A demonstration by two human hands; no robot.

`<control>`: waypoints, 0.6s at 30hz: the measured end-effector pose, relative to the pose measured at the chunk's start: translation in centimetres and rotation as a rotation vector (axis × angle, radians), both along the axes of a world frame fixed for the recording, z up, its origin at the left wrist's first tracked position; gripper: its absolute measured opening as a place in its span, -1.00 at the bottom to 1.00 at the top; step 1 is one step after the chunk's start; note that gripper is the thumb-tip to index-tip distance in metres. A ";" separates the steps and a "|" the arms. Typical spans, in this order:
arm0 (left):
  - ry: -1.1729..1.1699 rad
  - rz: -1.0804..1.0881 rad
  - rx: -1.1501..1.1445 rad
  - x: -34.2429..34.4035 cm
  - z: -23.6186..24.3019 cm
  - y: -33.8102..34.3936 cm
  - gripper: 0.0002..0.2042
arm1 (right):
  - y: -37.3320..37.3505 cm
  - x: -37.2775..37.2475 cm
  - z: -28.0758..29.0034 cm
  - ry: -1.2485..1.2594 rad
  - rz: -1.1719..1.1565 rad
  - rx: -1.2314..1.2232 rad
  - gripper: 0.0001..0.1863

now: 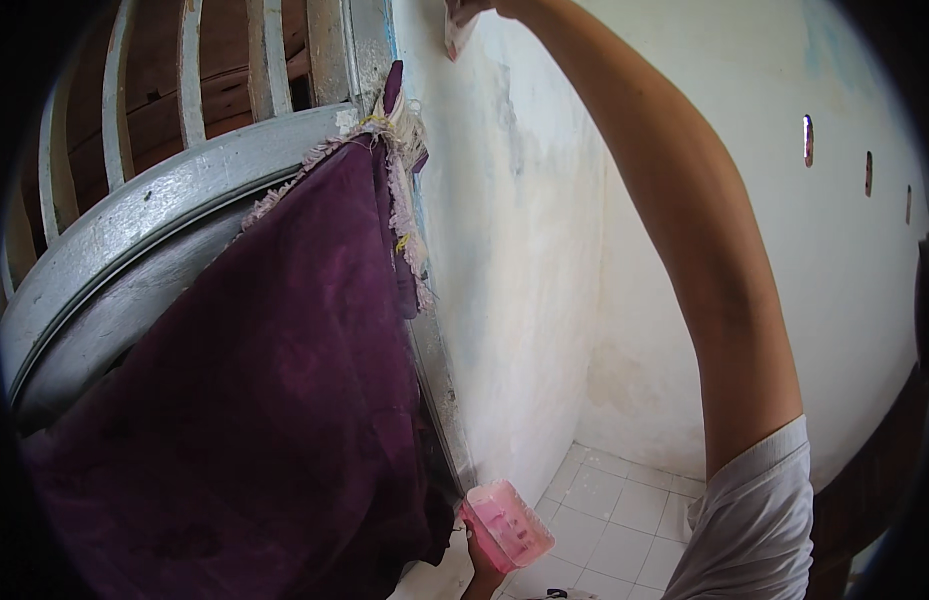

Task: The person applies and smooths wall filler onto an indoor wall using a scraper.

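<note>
My right arm stretches up across the view to my right hand [481, 7], which is partly cut off by the top edge. Its fingers are closed on a small, pale, flat tool [457, 36] with a reddish mark, held at the white wall [524, 230]; its exact kind cannot be made out. Low in the middle, my left hand [481, 568] grips a pink rectangular plastic container [508, 527] from its left side. Whitish smears show inside the container. The wall beside the right hand has grey and bluish patches.
A purple cloth [274, 370] with a frayed edge hangs tied at the grey wooden frame [194, 185] on the left. Vertical slats [192, 75] rise above it. White floor tiles [624, 505] lie below. Narrow slots [808, 141] pierce the right wall.
</note>
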State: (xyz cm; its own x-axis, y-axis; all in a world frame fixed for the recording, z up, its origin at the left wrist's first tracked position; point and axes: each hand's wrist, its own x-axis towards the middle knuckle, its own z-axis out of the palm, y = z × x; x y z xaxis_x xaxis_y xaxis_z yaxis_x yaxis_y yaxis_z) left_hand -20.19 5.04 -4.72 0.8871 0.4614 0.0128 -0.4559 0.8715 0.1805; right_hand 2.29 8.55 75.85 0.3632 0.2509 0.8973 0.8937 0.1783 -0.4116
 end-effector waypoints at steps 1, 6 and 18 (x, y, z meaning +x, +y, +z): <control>-0.001 -0.006 -0.003 0.2 0.5 -0.3 -0.33 | -0.5 -0.2 0.4 0.089 0.131 0.027 -0.68; 0.172 0.043 0.089 0.0 2.5 -1.3 -0.31 | -3.4 0.7 0.3 -0.113 -0.227 0.168 -0.68; 0.173 0.045 0.092 0.3 1.4 -0.6 -0.29 | 2.7 -0.3 -26.5 -0.661 -0.211 0.144 -0.38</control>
State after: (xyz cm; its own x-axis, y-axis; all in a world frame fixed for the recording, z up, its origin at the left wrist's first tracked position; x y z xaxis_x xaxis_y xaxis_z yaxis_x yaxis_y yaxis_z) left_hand -19.91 4.43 -3.35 0.8581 0.5049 -0.0942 -0.4497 0.8272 0.3370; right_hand 2.00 11.24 49.36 -0.2408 0.0970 0.9657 0.9698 -0.0144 0.2433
